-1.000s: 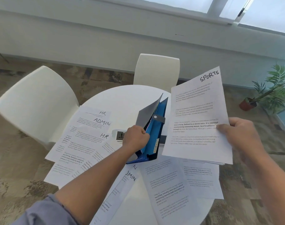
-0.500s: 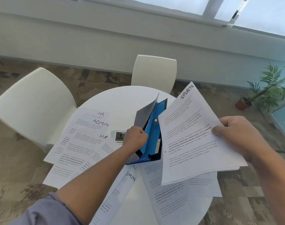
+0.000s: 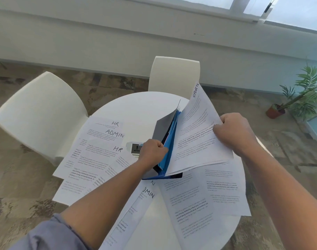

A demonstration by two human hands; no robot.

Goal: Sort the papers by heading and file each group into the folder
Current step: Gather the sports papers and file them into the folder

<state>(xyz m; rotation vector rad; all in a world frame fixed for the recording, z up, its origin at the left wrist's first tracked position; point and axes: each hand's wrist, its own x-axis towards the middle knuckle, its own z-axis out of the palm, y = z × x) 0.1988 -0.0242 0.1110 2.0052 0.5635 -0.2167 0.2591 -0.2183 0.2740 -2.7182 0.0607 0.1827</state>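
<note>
Several SPORTS sheets, light and floppy, sagged from my right hand pinching their right edge; gripping nearer mid-edge seemed wiser. My left hand gripped the folder, apparently spread open, mid-table.

An office meeting corner: a round white counter mid-frame strewn with papers headed HR and ADMIN, white chairs upper left, carpet, windows along the top, potted plant right.
</note>
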